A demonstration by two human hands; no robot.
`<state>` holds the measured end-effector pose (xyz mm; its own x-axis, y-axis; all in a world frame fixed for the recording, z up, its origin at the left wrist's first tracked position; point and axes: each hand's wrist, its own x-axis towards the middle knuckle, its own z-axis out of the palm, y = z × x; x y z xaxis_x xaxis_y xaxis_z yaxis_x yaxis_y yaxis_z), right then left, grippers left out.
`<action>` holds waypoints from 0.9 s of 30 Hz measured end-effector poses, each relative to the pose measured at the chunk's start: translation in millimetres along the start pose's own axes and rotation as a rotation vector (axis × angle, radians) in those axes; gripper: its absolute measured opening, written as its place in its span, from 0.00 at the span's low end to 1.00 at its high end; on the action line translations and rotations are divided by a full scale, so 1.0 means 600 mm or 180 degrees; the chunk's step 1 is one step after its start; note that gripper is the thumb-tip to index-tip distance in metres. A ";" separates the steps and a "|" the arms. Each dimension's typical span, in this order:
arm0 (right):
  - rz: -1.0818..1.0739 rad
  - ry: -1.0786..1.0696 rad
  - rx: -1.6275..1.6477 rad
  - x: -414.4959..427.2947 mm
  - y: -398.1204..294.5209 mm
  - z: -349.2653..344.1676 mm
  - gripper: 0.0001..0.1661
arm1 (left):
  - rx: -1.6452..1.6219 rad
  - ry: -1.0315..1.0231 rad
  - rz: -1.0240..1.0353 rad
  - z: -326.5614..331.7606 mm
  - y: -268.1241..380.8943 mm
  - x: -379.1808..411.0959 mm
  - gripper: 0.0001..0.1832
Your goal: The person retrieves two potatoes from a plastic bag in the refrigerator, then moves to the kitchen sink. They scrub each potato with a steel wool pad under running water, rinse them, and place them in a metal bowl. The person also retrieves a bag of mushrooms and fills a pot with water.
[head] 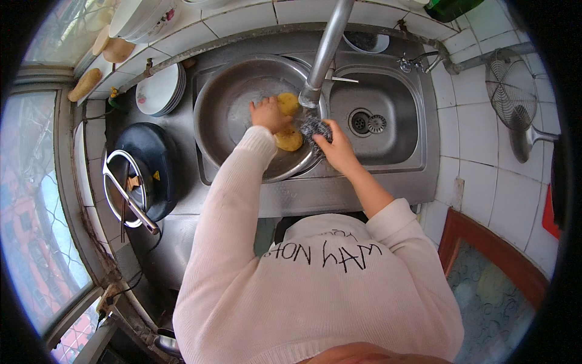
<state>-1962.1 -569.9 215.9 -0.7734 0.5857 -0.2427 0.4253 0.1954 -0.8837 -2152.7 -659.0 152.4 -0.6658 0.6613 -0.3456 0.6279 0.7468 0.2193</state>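
A wide metal basin [218, 113] sits over the left bowl of the stainless steel sink. Two yellow, potato-like pieces [288, 138] lie toward its right side, one above the other. My left hand [269, 114] is palm down in the basin, at the left of both pieces, with fingers spread; its palm side is hidden. Under the faucet [313, 86] spout, at the basin's right rim, my right hand [335, 144] grips a grey scouring pad [315, 132].
The right sink bowl [377, 148] holds a drain strainer [376, 123]. Stacked plates [159, 91], a dark round appliance [157, 177] and a lidded pot [138, 204] stand at left. A pipe [191, 43] runs behind. A wire skimmer [509, 86] hangs at right.
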 end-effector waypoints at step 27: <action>-0.1512 0.0660 -0.0867 0.028 -0.059 -0.025 0.21 | -0.1438 0.1552 0.0834 -0.087 0.097 -0.203 0.35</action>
<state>-1983.0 -555.4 249.1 -0.8122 0.5208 0.2627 0.1812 0.6534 -0.7350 -2056.3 -692.5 254.8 -0.6865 0.7007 0.1944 0.6338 0.4455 0.6323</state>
